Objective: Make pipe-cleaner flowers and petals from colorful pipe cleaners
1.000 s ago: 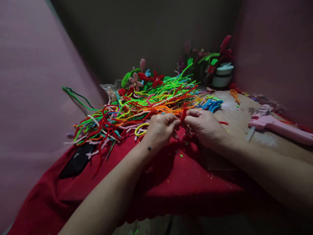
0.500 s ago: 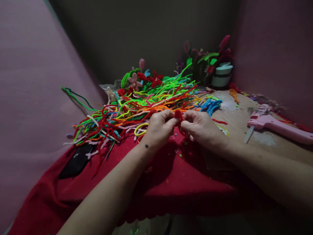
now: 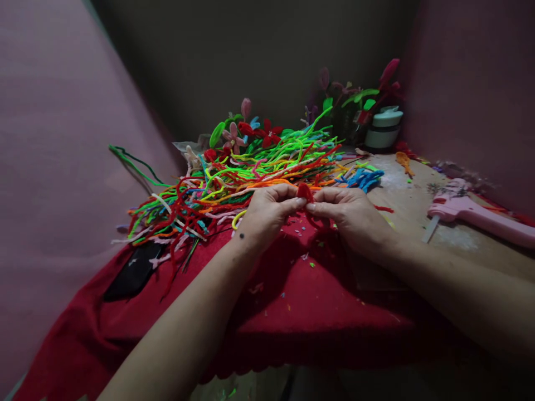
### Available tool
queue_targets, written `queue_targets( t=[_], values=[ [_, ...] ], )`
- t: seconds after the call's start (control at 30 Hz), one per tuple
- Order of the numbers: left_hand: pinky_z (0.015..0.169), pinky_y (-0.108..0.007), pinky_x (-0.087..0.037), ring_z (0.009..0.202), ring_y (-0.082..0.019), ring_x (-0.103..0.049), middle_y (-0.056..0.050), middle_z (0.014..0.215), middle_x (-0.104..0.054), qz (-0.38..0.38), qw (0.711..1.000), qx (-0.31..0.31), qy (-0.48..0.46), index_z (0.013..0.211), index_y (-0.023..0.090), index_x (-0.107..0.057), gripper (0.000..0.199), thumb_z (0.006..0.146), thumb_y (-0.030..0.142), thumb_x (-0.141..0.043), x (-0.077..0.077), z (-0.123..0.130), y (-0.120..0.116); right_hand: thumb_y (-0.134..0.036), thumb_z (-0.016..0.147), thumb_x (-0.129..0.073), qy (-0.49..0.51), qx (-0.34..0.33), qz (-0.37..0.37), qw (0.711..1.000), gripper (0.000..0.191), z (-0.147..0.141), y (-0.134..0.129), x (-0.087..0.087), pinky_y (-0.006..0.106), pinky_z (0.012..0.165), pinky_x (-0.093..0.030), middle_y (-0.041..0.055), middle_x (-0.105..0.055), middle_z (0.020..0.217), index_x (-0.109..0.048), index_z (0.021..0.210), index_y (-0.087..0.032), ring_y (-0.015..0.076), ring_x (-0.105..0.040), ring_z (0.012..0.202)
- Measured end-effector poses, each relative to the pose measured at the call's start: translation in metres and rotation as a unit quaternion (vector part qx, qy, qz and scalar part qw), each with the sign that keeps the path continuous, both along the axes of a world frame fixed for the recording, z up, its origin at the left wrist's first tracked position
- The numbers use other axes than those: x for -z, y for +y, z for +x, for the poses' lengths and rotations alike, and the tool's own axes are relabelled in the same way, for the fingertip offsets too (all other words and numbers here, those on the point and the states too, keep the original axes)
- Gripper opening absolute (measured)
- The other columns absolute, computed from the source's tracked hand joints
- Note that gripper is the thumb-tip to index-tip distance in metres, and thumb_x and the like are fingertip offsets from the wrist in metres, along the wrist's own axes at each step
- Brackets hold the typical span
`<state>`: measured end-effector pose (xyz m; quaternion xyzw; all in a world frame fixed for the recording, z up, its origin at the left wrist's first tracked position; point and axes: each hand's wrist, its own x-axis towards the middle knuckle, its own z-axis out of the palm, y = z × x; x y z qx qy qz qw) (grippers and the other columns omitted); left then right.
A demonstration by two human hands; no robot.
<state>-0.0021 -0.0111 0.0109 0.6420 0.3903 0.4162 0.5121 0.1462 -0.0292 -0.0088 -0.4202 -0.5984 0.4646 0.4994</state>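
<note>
A small looped piece of red pipe cleaner (image 3: 305, 192) is pinched between both hands above the red cloth (image 3: 301, 301). My left hand (image 3: 273, 209) grips its left side with thumb and forefinger. My right hand (image 3: 349, 214) pinches it from the right, and part of the red strand hangs beneath the fingers. Just beyond the hands lies a large pile of multicoloured pipe cleaners (image 3: 267, 167). Blue pipe cleaners (image 3: 363, 179) lie bunched behind my right hand.
A pink glue gun (image 3: 480, 214) lies on the right. On the left is a black phone (image 3: 131, 273). Fuzzy flowers (image 3: 270, 133) and a pale lidded container (image 3: 384, 129) stand at the back. Small scraps dot the cloth.
The fingers of my right hand have shifted on the red piece, with the thumb now straighter. The whole view has moved slightly, so things appear a little further right.
</note>
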Motion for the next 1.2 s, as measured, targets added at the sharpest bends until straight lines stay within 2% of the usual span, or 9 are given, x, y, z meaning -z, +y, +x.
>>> queue_targets(
  t=[0.13,0.37,0.5,0.63,0.83,0.93,1.07,1.13,1.2],
  values=[
    [0.058,-0.02,-0.039,0.057,-0.008,-0.05,0.002,0.062,-0.059,0.019,1.0,-0.014,0.002,0.067,0.013,-0.064,0.011,0.065,0.023,-0.067,0.002,0.003,0.0,-0.02,0.07,-0.058,0.015,-0.008,-0.026,1.0,0.011,0.001,0.003,0.004,0.024,0.051,-0.03,-0.0014,-0.052,0.059,-0.055,0.062,-0.014,0.0084,-0.042,0.053],
    [0.057,-0.021,-0.038,0.058,-0.008,-0.05,0.001,0.067,-0.061,0.003,1.0,0.005,-0.011,0.076,0.013,-0.067,0.017,0.067,0.027,-0.067,0.006,-0.002,0.005,-0.034,0.071,-0.062,0.029,-0.05,-0.056,0.997,0.022,0.001,0.003,0.007,0.023,0.046,-0.026,-0.0018,-0.051,0.055,-0.06,0.065,-0.013,0.0076,-0.04,0.048],
    [0.066,-0.024,-0.042,0.068,-0.012,-0.055,-0.002,0.077,-0.065,0.004,0.999,0.02,-0.025,0.083,0.013,-0.069,0.022,0.067,0.029,-0.068,0.004,-0.004,0.005,-0.032,0.071,-0.062,-0.016,-0.035,-0.041,0.998,0.025,0.002,0.002,0.005,0.023,0.044,-0.022,-0.0035,-0.045,0.047,-0.058,0.054,-0.012,0.0056,-0.033,0.043],
    [0.063,-0.024,-0.042,0.063,-0.011,-0.055,-0.002,0.067,-0.063,-0.006,0.999,0.014,-0.048,0.067,0.011,-0.066,0.017,0.063,0.027,-0.072,0.006,-0.001,0.005,-0.024,0.069,-0.062,-0.044,-0.035,-0.042,0.998,0.025,0.002,0.003,0.005,0.023,0.042,-0.018,-0.0051,-0.04,0.042,-0.054,0.048,-0.013,0.0041,-0.027,0.041],
    [0.053,-0.021,-0.04,0.05,-0.007,-0.051,0.002,0.055,-0.058,-0.101,0.977,0.01,-0.187,0.06,0.012,-0.06,0.018,0.06,0.023,-0.074,0.016,0.005,0.008,-0.032,0.067,-0.065,-0.018,-0.051,-0.054,0.997,0.026,0.001,0.004,0.007,0.024,0.044,-0.021,-0.0038,-0.043,0.044,-0.058,0.051,-0.013,0.0054,-0.033,0.041],
    [0.056,-0.021,-0.041,0.054,-0.008,-0.053,0.001,0.058,-0.059,-0.068,0.984,0.012,-0.162,0.062,0.011,-0.061,0.016,0.063,0.023,-0.072,0.015,0.003,0.009,-0.033,0.067,-0.065,-0.008,-0.05,-0.06,0.997,0.026,0.001,0.004,0.007,0.025,0.045,-0.023,-0.0026,-0.046,0.046,-0.06,0.052,-0.013,0.0062,-0.034,0.044],
    [0.062,-0.023,-0.043,0.062,-0.01,-0.057,-0.002,0.071,-0.064,-0.054,0.991,0.062,-0.102,0.081,0.013,-0.067,0.017,0.067,0.022,-0.069,0.01,-0.003,0.009,-0.031,0.066,-0.065,-0.011,-0.054,-0.061,0.997,0.026,0.001,0.003,0.006,0.026,0.049,-0.027,-0.0023,-0.046,0.046,-0.057,0.048,-0.013,0.0071,-0.036,0.046],
    [0.061,-0.023,-0.042,0.061,-0.01,-0.056,-0.002,0.072,-0.064,-0.062,0.991,0.074,-0.089,0.08,0.013,-0.067,0.016,0.068,0.022,-0.069,0.009,-0.004,0.009,-0.031,0.064,-0.067,-0.004,-0.053,-0.062,0.997,0.026,0.0,0.003,0.005,0.026,0.05,-0.027,-0.0031,-0.045,0.045,-0.057,0.047,-0.014,0.0068,-0.035,0.046],
    [0.056,-0.021,-0.039,0.055,-0.007,-0.052,-0.001,0.065,-0.06,-0.064,0.992,0.055,-0.095,0.071,0.011,-0.064,0.013,0.067,0.023,-0.069,0.009,-0.002,0.007,-0.028,0.063,-0.067,0.007,-0.054,-0.056,0.997,0.023,-0.001,0.004,0.006,0.025,0.049,-0.027,-0.0033,-0.046,0.045,-0.058,0.048,-0.013,0.0067,-0.036,0.046]
  ],
)
